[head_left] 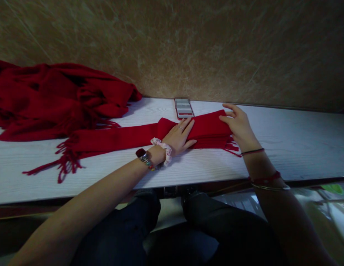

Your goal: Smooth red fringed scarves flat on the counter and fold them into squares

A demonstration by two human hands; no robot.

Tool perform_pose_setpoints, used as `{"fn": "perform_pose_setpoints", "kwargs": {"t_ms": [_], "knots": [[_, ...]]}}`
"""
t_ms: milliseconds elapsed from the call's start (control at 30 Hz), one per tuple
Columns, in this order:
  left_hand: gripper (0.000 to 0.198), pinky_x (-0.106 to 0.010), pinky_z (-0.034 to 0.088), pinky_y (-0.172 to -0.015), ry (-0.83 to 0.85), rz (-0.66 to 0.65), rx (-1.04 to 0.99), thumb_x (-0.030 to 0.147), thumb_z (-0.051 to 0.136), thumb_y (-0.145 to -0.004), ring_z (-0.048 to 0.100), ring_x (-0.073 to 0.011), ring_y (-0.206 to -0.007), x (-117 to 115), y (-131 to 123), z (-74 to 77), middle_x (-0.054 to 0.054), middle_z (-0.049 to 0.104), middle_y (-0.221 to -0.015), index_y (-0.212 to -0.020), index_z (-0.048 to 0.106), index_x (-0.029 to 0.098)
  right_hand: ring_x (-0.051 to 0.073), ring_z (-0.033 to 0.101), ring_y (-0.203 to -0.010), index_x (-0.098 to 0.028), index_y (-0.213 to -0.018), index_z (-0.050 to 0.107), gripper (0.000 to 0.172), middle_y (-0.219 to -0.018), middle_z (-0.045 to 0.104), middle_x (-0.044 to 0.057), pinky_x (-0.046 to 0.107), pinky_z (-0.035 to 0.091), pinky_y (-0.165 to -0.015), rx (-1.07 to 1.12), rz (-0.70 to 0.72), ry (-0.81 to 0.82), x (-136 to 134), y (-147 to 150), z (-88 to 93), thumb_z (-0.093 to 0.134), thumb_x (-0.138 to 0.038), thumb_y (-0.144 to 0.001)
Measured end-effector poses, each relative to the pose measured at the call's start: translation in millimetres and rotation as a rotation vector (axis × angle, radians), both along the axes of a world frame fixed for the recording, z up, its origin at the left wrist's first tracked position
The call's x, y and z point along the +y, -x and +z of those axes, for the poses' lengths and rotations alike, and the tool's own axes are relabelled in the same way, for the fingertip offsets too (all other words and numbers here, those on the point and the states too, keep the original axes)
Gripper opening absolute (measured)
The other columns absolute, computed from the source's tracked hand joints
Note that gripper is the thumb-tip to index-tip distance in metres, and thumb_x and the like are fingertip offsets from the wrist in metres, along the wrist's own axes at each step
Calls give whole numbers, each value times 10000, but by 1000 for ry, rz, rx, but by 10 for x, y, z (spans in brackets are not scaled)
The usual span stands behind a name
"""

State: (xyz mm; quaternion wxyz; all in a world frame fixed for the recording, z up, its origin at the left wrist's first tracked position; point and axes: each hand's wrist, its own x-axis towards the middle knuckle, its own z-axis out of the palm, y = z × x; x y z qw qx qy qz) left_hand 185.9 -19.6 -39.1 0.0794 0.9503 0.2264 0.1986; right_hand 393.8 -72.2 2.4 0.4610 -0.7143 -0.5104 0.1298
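A red fringed scarf (127,136) lies lengthwise along the white surface, its right part folded over in layers. My left hand (179,137) rests flat on the fold, fingers spread and palm down. At the scarf's right end, my right hand (235,121) has its thumb on top of the cloth and its fingers around the far corner, pinching the edge. Tassels stick out below that hand and also spread loosely at the scarf's left end.
A heap of red fringed cloth (55,96) lies at the left against the brown marbled wall (205,48). Just beyond the fold is a phone (184,108) with its screen lit. The white wood-grain surface (299,147) ends near my knees.
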Motion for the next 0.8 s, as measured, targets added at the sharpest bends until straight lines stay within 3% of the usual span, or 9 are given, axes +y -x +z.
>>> {"fn": "perform_pose_setpoints", "kwargs": {"t_ms": [167, 333, 433, 533, 633, 733, 800], "knots": [[648, -416, 220, -1049, -8, 4, -2, 393, 414, -855, 153, -286, -1311, 2, 0, -23, -207, 164, -1421, -1356, 177, 57, 239, 634, -725, -165, -1197, 462, 492, -904, 661, 106, 395, 511, -619, -150, -50, 19, 57, -126, -154, 463, -358, -744], [632, -412, 220, -1049, -26, -2, -2, 376, 420, -856, 155, -289, -1310, 9, -6, -35, -199, 166, -1422, -1356, 185, 69, 212, 630, -673, -173, -1272, 377, 517, -908, 646, 90, 375, 510, -576, -171, 15, 37, 147, -225, -287, 401, -276, -766], [634, -413, 223, -1047, -23, 1, 10, 371, 428, -854, 167, -290, -1307, 2, -6, -23, -197, 165, -1423, -1358, 184, 74, 235, 614, -786, -151, -1262, 396, 518, -988, 615, 112, 415, 502, -690, -308, -66, 44, 109, -155, -215, 399, -237, -752], [631, -412, 220, -1048, -20, 9, 19, 365, 430, -854, 166, -296, -1305, -9, -2, -10, -205, 170, -1419, -1352, 199, 55, 275, 519, -1037, -112, -1241, 435, 493, -1145, 538, 160, 447, 423, -868, -571, -111, 1, -1, 9, -51, 383, -189, -756], [637, -414, 226, -1046, -18, 12, 12, 367, 437, -851, 174, -301, -1302, -14, 2, -6, -214, 181, -1413, -1348, 205, 43, 262, 418, -1172, -133, -1237, 458, 458, -1255, 481, 140, 453, 330, -970, -747, 8, -22, -97, 176, 71, 324, -168, -800], [633, -421, 231, -1043, -23, 3, -2, 375, 437, -850, 186, -297, -1300, -14, 1, -7, -209, 183, -1414, -1348, 206, 60, 249, 427, -1176, -142, -1234, 470, 437, -1244, 518, 118, 472, 299, -990, -826, 232, 105, -126, 245, 55, 281, -214, -847], [628, -413, 227, -1047, -24, 0, 7, 373, 434, -851, 189, -299, -1299, -16, -1, -4, -210, 180, -1415, -1346, 213, 54, 252, 401, -1203, -117, -1255, 443, 456, -1271, 498, 131, 486, 283, -997, -830, 291, 213, -123, 222, -6, 248, -268, -872]]}}
